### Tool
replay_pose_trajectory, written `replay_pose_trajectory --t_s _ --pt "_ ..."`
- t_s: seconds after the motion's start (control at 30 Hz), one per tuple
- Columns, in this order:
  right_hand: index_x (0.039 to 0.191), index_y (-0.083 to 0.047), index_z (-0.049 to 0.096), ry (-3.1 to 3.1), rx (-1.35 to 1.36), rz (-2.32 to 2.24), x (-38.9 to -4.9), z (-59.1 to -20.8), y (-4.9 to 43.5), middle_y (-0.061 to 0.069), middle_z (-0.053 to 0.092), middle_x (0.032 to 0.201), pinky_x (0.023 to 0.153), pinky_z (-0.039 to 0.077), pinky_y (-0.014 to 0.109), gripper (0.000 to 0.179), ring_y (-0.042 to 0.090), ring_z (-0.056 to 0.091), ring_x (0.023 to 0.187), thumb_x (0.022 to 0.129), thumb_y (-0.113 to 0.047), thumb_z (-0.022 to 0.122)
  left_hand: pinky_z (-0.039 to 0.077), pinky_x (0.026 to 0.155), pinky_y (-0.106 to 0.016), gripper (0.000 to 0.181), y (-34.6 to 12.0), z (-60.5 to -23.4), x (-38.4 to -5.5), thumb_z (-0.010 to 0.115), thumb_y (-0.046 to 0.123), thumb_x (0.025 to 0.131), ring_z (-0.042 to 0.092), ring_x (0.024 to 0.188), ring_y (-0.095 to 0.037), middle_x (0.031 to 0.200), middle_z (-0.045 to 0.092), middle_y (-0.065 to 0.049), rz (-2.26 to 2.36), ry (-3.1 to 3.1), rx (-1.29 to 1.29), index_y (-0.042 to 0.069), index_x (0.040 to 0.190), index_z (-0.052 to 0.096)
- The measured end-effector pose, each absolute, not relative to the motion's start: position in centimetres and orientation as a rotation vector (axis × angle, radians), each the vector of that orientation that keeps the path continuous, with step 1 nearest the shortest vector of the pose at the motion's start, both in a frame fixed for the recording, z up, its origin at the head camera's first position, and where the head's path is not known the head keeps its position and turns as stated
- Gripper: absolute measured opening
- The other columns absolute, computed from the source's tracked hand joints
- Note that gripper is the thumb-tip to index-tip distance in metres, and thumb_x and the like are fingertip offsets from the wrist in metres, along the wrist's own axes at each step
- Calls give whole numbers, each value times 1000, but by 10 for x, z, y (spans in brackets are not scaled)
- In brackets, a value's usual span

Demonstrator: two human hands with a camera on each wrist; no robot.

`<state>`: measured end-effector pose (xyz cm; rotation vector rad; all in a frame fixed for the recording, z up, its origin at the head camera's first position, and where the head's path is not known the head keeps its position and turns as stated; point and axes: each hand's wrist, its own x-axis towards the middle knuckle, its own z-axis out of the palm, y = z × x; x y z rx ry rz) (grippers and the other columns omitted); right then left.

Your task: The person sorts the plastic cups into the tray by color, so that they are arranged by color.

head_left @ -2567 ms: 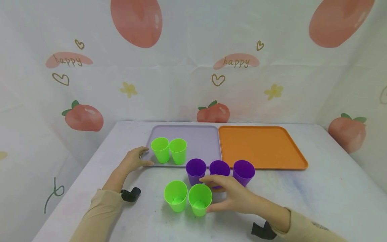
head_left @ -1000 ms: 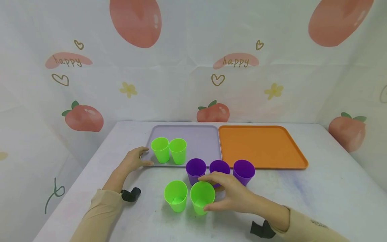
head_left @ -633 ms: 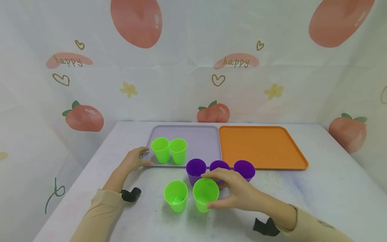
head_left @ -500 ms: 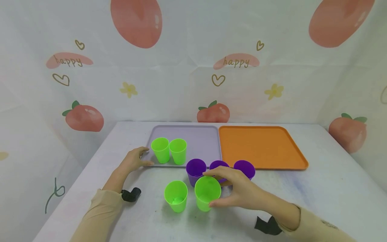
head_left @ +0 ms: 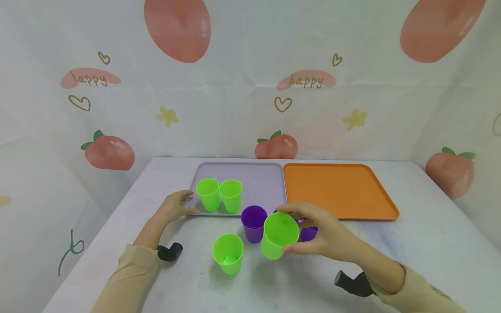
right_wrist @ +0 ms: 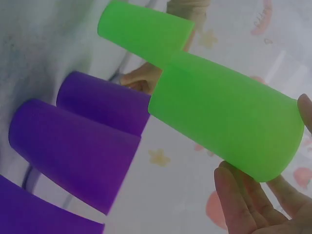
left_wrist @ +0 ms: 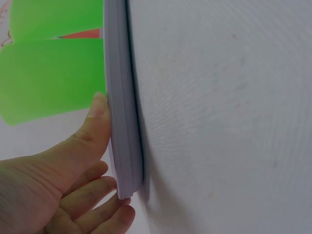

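Observation:
My right hand grips a green cup between thumb and fingers, raised off the table and tilted a little. Behind it stand three purple cups; the left one shows well, the middle one is mostly covered, and the right one is partly hidden. Another green cup stands upright on the table to the left. My left hand holds the front left corner of the lilac tray, thumb at the rim in the left wrist view. Two green cups stand side by side on that tray.
An orange tray lies right of the lilac one, their edges close together. The purple cups stand along the trays' front edges. A white cloth printed with fruit hangs behind the white table.
My right hand has taken hold of the right-hand green cup, lifted it and carried it right and away from me, toward the purple cups. The left hand has stayed at the tray corner.

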<state>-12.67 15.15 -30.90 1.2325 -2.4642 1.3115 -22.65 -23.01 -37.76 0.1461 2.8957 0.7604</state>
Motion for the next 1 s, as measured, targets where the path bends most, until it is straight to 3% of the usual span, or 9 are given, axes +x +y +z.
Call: replay_pose_trajectory --t_s 0.53,1.0 --pt "132 -9 49 -2419 1095 1277 -135 -289 170 7 63 115 79 57 25 74 3 61 98 66 -7 83 42 101 -55 70 -230 -376 -226 76 23 77 46 122 -48 135 45 -32 758 2907 158 -7 132 45" --pt "130 -11 52 -2467 1018 1186 -146 -277 178 2 61 115 80 56 21 72 2 56 96 65 -8 83 43 99 -56 72 -230 -375 -225 77 25 76 46 121 -49 134 45 -33 740 2918 176 -7 131 45"
